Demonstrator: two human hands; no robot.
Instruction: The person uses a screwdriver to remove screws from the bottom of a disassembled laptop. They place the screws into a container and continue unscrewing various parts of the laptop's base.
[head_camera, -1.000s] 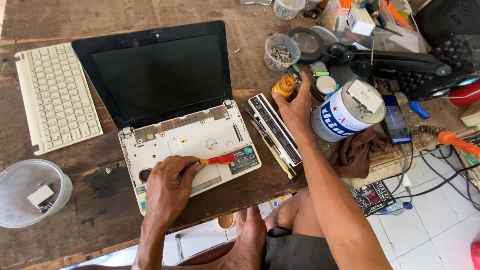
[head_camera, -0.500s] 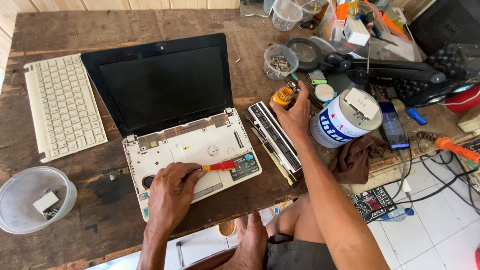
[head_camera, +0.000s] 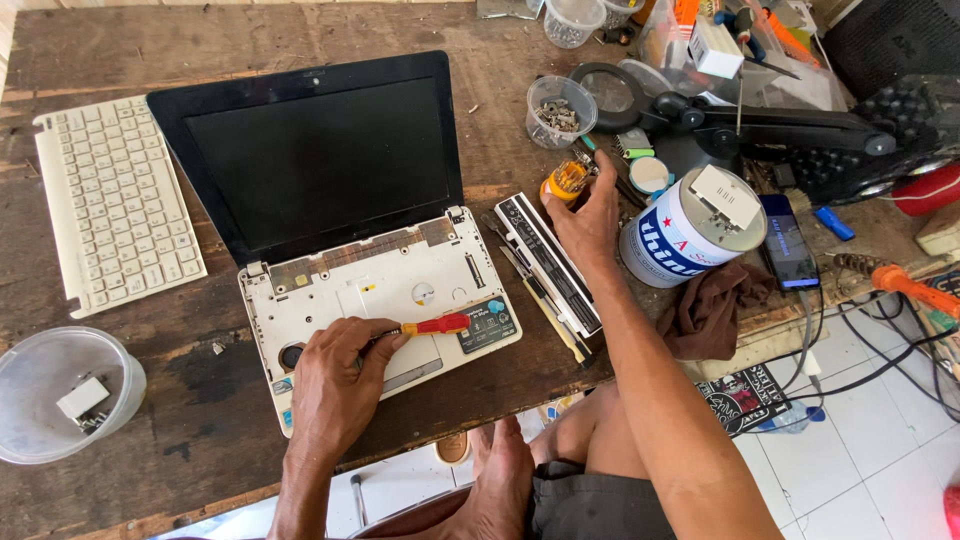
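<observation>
A small white laptop (head_camera: 400, 285) lies open on the wooden table (head_camera: 200, 30) with its keyboard removed and its dark screen tilted back. My left hand (head_camera: 335, 385) rests on the laptop's palm rest and holds a red-and-yellow screwdriver (head_camera: 435, 325) lying flat across the base. My right hand (head_camera: 590, 215) reaches past the laptop's right side and grips an orange-handled screwdriver (head_camera: 568, 180). A long white battery pack (head_camera: 550, 262) lies under that arm, next to the laptop.
The detached white keyboard (head_camera: 115, 205) lies at the left. A clear tub (head_camera: 60, 405) sits at the front left, a cup of screws (head_camera: 560, 112) behind the laptop. A white-and-blue can (head_camera: 690, 235), a phone (head_camera: 790, 248), a brown rag (head_camera: 715, 305) and tools crowd the right.
The view has shifted slightly. My right hand has closed more firmly around the orange-handled screwdriver; my left hand stays on the laptop with the red screwdriver.
</observation>
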